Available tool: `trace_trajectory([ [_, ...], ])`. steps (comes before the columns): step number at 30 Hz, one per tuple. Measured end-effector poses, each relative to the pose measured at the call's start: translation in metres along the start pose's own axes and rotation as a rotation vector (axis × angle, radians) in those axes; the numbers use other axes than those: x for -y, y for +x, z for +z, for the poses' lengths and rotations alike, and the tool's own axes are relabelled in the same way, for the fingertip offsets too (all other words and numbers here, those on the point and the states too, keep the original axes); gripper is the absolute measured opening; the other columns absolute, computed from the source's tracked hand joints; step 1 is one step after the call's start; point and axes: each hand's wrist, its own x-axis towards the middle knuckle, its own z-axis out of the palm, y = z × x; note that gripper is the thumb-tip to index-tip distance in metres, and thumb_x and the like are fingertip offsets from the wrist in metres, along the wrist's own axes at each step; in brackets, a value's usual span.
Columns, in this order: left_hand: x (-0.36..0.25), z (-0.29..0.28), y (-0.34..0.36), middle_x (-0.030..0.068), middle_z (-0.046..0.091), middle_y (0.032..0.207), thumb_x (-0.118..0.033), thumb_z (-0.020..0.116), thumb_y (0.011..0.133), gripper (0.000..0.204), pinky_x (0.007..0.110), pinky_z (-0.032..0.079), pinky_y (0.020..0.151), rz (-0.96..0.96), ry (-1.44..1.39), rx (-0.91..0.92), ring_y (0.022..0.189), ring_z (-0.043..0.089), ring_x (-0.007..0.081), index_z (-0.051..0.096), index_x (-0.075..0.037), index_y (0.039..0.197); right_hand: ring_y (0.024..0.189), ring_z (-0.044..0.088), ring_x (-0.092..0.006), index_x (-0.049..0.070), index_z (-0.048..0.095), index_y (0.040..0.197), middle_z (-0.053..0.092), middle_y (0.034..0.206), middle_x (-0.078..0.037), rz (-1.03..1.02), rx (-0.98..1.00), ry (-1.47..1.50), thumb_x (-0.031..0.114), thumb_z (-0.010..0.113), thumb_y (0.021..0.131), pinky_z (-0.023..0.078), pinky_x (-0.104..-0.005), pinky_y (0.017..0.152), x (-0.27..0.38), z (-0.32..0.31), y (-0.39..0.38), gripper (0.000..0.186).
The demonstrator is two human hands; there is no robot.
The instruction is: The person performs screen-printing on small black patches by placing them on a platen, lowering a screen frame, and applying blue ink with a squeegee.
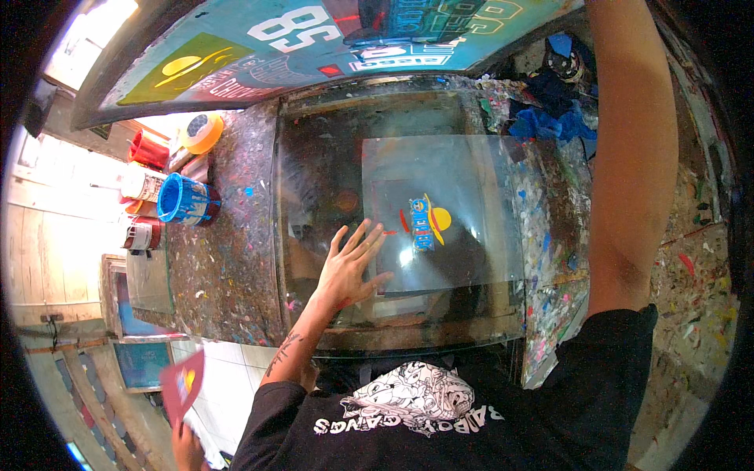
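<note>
One hand is visible at work: the left hand (351,267) lies flat, fingers spread, palm down on the lower left corner of a clear film (463,188) that rests on a glass plate (314,157). Its grip is open; it holds nothing and only presses. The film sits right of centre on the glass, and carries a small print (426,222) in yellow, blue and red near its middle, just right of the fingertips.

Risks, as judged: with pressure on one corner only, the film could pivot or slide on the smooth glass, throwing the print off position. Fingertips close to the print could smear it if the ink is wet; its condition cannot be told. The raised screen frame (314,39) hangs over the far edge of the surface and could drop if the upraised arm lets go.

Pose: left forearm comes in from the lower edge, angled up and right, wrist low, fingers fanned toward the print. The right arm (628,157) runs straight up along the right side toward the frame; its hand is out of view, so its grip cannot be told.

Along the left edge of the paint-spattered surface (228,259) stand a blue tub (184,200), several cans and a tape roll (202,129). Blue rags (554,122) lie at the far right corner.
</note>
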Motion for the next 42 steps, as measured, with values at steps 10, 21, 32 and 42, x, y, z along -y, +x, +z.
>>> trace_trajectory([
  [10,0.004,0.004,-0.002,0.0055,0.036,0.167,-0.051,0.068,0.089,0.081,0.054,0.012,0.127,0.002,-0.039,0.014,0.157,0.024,0.0274,0.043,-0.013,0.157,0.091,0.072,-0.0293,-0.010,0.074,0.111,0.075,0.104,-0.023,-0.125,0.194,0.013,0.058,0.085,0.064,0.055,-0.0352,0.083,-0.021,-0.018,0.017,0.084],
  [21,0.004,-0.001,-0.003,0.0053,0.037,0.166,-0.060,0.062,0.093,0.082,0.053,0.012,0.128,0.012,0.014,0.028,0.157,0.024,0.0251,0.043,-0.013,0.157,0.127,0.059,-0.0401,-0.020,0.049,0.139,0.056,0.139,-0.037,-0.052,-0.040,-0.132,0.066,0.084,0.060,0.045,-0.0371,0.109,-0.034,-0.003,0.028,0.122],
  [32,0.002,0.001,-0.002,0.0067,0.039,0.165,-0.051,0.065,0.094,0.073,0.052,0.013,0.127,-0.003,-0.028,0.000,0.157,0.026,0.0256,0.048,-0.012,0.154,0.120,0.064,-0.0377,-0.017,0.057,0.133,0.063,0.131,-0.034,-0.063,0.054,-0.066,0.063,0.085,0.062,0.049,-0.0371,0.103,-0.031,-0.013,0.026,0.110],
  [42,-0.112,-0.004,0.108,0.0175,0.066,0.133,-0.009,0.060,0.099,0.036,0.040,0.040,0.113,-0.064,-0.884,-0.232,0.129,0.058,0.0271,0.064,-0.002,0.134,0.109,0.069,-0.0352,-0.013,0.065,0.124,0.069,0.123,-0.029,-0.134,-0.016,0.021,0.058,0.085,0.065,0.053,-0.0381,0.094,-0.015,-0.004,0.001,0.095],
])
